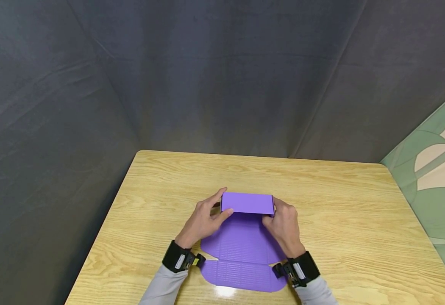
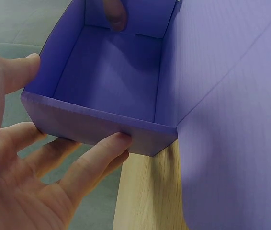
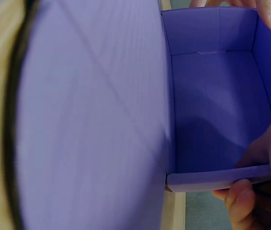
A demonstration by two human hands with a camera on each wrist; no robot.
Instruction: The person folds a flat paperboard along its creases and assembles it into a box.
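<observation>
A purple cardboard box point(image 1: 247, 202) is folded up and tilted, its wall facing up in the head view. Its unfolded lid point(image 1: 241, 245), with side flaps, spreads flat toward the person. My left hand point(image 1: 202, 220) holds the left end, thumb on the long wall's edge and fingers against the outside of the end wall point(image 2: 102, 122). At the other end, my right hand point(image 1: 284, 222) pinches the end wall point(image 3: 207, 178), thumb inside and fingers outside. The interior point(image 3: 217, 96) holds no objects in the wrist views. Some right fingers are hidden behind the wall.
The box is over a light wood-grain table point(image 1: 360, 220). Dark grey curtain fabric point(image 1: 222, 84) hangs behind and to the left. At the right is a green and beige patterned cloth point(image 1: 436, 195). Black wrist cameras point(image 1: 180, 256) are strapped to both wrists.
</observation>
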